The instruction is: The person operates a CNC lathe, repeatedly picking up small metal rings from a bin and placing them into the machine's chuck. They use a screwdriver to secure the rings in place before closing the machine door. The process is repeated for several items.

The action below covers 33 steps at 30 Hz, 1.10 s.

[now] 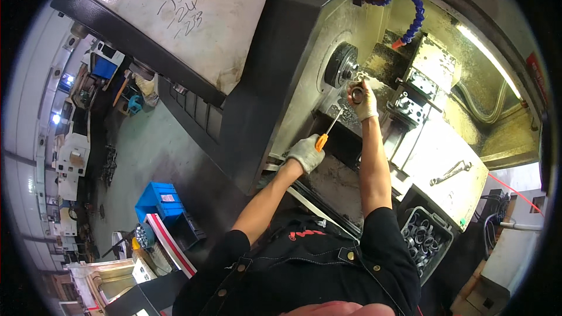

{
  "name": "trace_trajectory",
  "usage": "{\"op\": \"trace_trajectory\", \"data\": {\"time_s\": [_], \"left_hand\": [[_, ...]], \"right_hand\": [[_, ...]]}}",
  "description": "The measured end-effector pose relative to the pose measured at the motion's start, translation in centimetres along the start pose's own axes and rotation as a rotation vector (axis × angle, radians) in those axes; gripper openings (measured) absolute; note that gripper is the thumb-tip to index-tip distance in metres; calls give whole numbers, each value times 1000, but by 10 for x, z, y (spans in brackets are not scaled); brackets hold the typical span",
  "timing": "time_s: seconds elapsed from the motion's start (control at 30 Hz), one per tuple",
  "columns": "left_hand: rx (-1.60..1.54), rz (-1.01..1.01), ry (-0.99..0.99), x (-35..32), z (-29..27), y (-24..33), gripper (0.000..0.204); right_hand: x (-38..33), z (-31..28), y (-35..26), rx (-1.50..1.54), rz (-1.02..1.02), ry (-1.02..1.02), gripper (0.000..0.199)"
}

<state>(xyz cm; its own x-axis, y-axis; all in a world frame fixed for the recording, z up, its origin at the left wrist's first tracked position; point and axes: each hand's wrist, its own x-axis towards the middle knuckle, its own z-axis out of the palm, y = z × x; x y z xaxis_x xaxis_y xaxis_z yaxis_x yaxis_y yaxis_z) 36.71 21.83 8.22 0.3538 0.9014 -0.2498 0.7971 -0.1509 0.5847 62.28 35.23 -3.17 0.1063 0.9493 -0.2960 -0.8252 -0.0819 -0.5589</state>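
My left hand (304,154), in a pale work glove, is wrapped round the orange handle of a hand tool (321,142). The tool's thin metal shaft points up and to the right, toward the lathe spindle; its exact tip is too small to make out. My right hand (369,104), also gloved, pinches a dark metal ring (357,95) just below and right of the lathe chuck (339,65). Between the ring and the chuck there is a small gap. Metal chips lie around the spindle.
Right of my right hand stands a tool block (408,108), with a blue coolant hose (419,9) above. A wrench (451,173) lies on the pale cover (430,146). Near my right elbow is a bin (448,239) of metal rings. A blue crate (157,202) sits on the left.
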Motion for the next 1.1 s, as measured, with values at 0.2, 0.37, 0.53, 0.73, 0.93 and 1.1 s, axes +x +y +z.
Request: {"op": "trace_trajectory", "data": {"time_s": [0.2, 0.37, 0.53, 0.73, 0.93, 1.1], "left_hand": [[163, -21, -137, 5, -2, 15, 28], [150, -38, 6, 22, -5, 27, 29], [201, -32, 35, 54, -14, 59, 31], [217, -79, -112, 56, -13, 47, 33], [170, -85, -20, 62, -20, 50, 32], [215, -88, 30, 67, -29, 64, 37]], "right_hand": [[-24, 27, 1, -26, -68, 90, 36], [-32, 19, 8, -149, 13, 50, 34], [-21, 6, 14, -325, -133, 110, 32], [-45, 29, 1, -168, -159, 166, 34], [-29, 19, -8, -44, -148, -6, 25], [-19, 32, -4, -84, -180, 97, 25]]}}
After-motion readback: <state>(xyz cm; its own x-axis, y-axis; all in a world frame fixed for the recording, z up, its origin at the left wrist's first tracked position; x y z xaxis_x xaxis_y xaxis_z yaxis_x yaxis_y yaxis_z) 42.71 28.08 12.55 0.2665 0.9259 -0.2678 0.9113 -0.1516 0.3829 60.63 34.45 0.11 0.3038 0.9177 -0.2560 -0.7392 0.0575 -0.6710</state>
